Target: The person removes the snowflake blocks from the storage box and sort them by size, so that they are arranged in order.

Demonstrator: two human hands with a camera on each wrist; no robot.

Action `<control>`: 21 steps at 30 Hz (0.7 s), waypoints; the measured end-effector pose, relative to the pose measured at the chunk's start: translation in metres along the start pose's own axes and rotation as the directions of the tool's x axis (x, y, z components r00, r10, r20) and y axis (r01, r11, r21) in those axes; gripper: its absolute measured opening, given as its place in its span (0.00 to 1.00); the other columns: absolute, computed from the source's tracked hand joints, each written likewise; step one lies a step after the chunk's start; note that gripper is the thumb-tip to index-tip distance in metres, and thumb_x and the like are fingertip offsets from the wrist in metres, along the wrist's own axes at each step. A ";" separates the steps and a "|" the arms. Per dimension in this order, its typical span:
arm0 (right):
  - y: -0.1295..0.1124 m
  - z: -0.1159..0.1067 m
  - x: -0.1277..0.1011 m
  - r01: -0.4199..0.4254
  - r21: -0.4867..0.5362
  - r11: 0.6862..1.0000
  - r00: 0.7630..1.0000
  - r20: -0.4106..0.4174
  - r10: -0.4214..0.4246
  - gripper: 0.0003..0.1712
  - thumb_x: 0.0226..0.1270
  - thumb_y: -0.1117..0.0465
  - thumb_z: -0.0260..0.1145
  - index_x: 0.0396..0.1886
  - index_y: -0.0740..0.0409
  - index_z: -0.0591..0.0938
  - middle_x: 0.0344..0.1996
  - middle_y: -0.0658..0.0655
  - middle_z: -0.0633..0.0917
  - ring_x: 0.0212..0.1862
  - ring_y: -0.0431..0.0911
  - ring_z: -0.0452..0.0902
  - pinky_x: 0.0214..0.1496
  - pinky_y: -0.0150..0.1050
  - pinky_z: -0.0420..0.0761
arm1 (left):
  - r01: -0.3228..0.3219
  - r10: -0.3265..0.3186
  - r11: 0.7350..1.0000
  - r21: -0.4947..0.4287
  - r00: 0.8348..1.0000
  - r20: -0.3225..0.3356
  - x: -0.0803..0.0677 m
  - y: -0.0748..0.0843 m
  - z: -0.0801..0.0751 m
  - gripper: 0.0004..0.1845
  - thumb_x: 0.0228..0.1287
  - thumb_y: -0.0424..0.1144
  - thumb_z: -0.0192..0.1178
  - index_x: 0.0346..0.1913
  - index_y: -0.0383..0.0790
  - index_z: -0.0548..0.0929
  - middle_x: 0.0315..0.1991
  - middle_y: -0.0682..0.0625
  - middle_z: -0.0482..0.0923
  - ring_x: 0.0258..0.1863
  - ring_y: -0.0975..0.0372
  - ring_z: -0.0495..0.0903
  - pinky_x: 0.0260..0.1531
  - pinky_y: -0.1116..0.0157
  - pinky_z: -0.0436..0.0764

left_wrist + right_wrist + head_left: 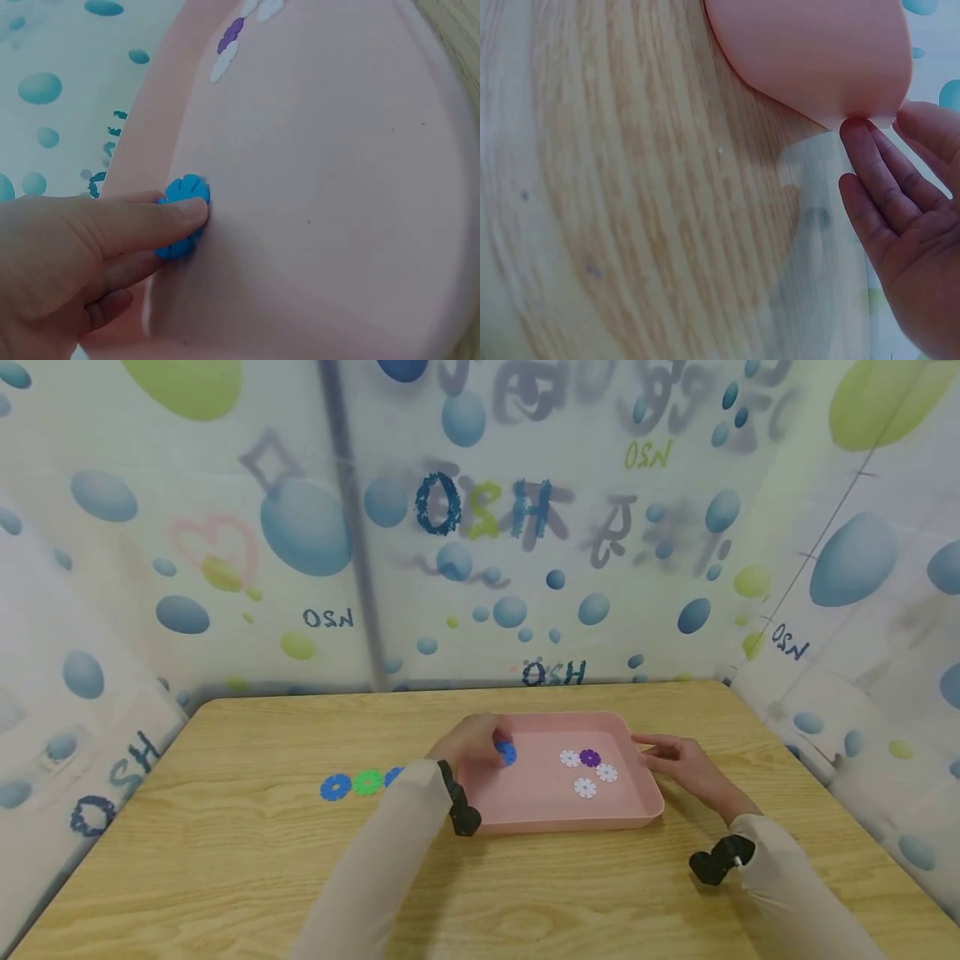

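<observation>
My left hand (474, 741) reaches over the left side of a pink tray (536, 806). Between thumb and fingers it pinches a blue flower-shaped disc (182, 189), close above the tray floor. At the tray's right end, my right hand (690, 766) touches the outer wall near the rim with mostly straight fingers (885, 180). Farther right inside the tray lie a purple disc (590, 758) and several white discs (585, 788) of the same notched shape.
Left of the tray, on the wooden table (225, 860), a blue disc (335, 787), a green disc (367, 782) and another blue disc (392, 774), partly hidden by the left sleeve, form a row. A patterned curtain (465, 635) hangs behind the table.
</observation>
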State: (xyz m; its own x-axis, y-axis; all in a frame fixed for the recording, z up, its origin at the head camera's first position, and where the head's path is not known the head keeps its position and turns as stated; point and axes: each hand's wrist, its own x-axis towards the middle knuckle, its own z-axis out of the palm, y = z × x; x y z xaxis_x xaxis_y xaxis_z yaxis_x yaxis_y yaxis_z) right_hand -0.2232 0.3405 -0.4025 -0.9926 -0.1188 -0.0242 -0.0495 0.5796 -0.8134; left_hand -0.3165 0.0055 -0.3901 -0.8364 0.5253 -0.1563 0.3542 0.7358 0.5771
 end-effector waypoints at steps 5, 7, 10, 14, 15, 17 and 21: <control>0.000 0.000 0.000 -0.006 -0.006 1.000 1.000 -0.004 0.006 0.28 0.66 0.53 0.59 0.62 0.62 0.69 0.51 0.66 0.77 0.46 0.52 0.74 0.48 0.44 0.75 | -0.055 0.055 0.998 0.018 0.998 -0.014 -0.001 0.001 -0.002 0.16 0.48 0.33 0.70 0.42 0.43 0.81 0.38 0.51 0.74 0.39 0.58 0.71 0.44 0.63 0.73; 0.000 0.000 0.000 -0.004 -0.007 1.000 1.000 -0.005 0.004 0.28 0.66 0.54 0.59 0.62 0.62 0.69 0.51 0.66 0.77 0.46 0.52 0.74 0.48 0.44 0.75 | -0.072 0.072 0.997 0.006 0.997 -0.023 -0.001 0.001 -0.004 0.15 0.49 0.31 0.69 0.41 0.43 0.81 0.37 0.51 0.75 0.38 0.58 0.72 0.42 0.64 0.74; 0.000 0.000 0.000 -0.001 -0.008 1.000 1.000 -0.004 0.001 0.28 0.66 0.54 0.59 0.62 0.62 0.69 0.52 0.66 0.77 0.46 0.52 0.74 0.48 0.43 0.75 | -0.081 0.080 0.997 -0.018 0.996 -0.040 -0.001 0.000 -0.005 0.13 0.50 0.30 0.68 0.40 0.43 0.82 0.36 0.50 0.76 0.37 0.58 0.73 0.39 0.66 0.75; -0.001 -0.001 0.000 0.003 -0.011 1.000 1.000 -0.004 -0.003 0.29 0.66 0.52 0.59 0.62 0.62 0.69 0.52 0.66 0.76 0.45 0.52 0.74 0.47 0.43 0.75 | -0.072 0.068 0.995 -0.069 0.996 -0.051 -0.003 0.000 -0.008 0.10 0.52 0.31 0.67 0.39 0.43 0.83 0.34 0.50 0.76 0.36 0.58 0.74 0.37 0.66 0.76; -0.001 -0.001 0.000 0.003 -0.011 1.000 1.000 -0.005 -0.003 0.29 0.65 0.52 0.60 0.62 0.62 0.69 0.52 0.66 0.76 0.45 0.52 0.74 0.47 0.43 0.75 | -0.073 0.069 0.994 -0.078 0.996 -0.052 -0.004 0.000 -0.009 0.10 0.52 0.31 0.67 0.38 0.43 0.84 0.34 0.51 0.76 0.36 0.58 0.74 0.37 0.66 0.76; -0.001 -0.001 0.000 0.001 -0.013 1.000 1.000 -0.007 -0.001 0.29 0.65 0.52 0.60 0.62 0.62 0.69 0.52 0.66 0.76 0.45 0.52 0.74 0.47 0.43 0.75 | -0.087 0.083 0.992 -0.086 0.995 -0.054 -0.005 0.000 -0.011 0.09 0.53 0.32 0.67 0.38 0.44 0.84 0.33 0.51 0.77 0.36 0.58 0.73 0.38 0.66 0.75; -0.001 0.000 0.000 -0.002 -0.020 1.000 1.000 -0.006 0.002 0.30 0.65 0.51 0.60 0.62 0.62 0.70 0.51 0.66 0.77 0.45 0.51 0.74 0.47 0.41 0.76 | -0.114 0.109 0.990 -0.088 0.992 -0.060 -0.008 -0.001 -0.017 0.10 0.53 0.35 0.67 0.40 0.43 0.85 0.33 0.53 0.78 0.37 0.59 0.74 0.40 0.64 0.74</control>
State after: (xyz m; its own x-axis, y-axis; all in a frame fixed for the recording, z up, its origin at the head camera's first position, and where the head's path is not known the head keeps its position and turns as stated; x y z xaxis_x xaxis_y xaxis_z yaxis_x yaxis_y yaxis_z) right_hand -0.2230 0.3395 -0.4015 -0.9933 -0.1131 -0.0221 -0.0500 0.5956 -0.8017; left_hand -0.3172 -0.0072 -0.3759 -0.8167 0.5753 -0.0441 0.4086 0.6306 0.6598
